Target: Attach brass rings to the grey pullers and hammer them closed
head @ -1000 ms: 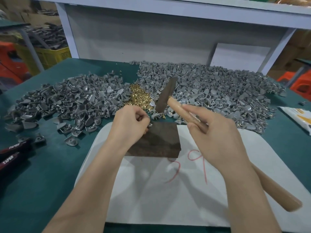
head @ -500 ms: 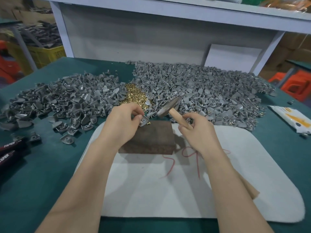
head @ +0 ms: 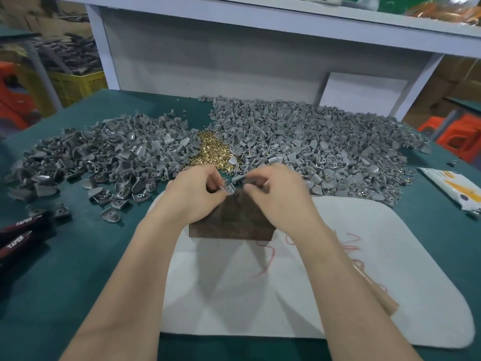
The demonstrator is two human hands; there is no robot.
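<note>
My left hand pinches a small grey puller at the far edge of a dark wooden block. My right hand grips a wooden-handled hammer close to its head; the grey hammer head lies low, right above the puller. The handle's end sticks out beside my right forearm. A small heap of brass rings lies just beyond the block, between a left pile of grey pullers and a larger right pile of grey pullers.
The block sits on a white mat with red scribbles, on a green table. Two black-and-red tool handles lie at the left edge, a white packet at the right. A white shelf frame stands behind the piles.
The hammer head came down from its raised position to the puller on the block. My right hand moved in close to my left hand.
</note>
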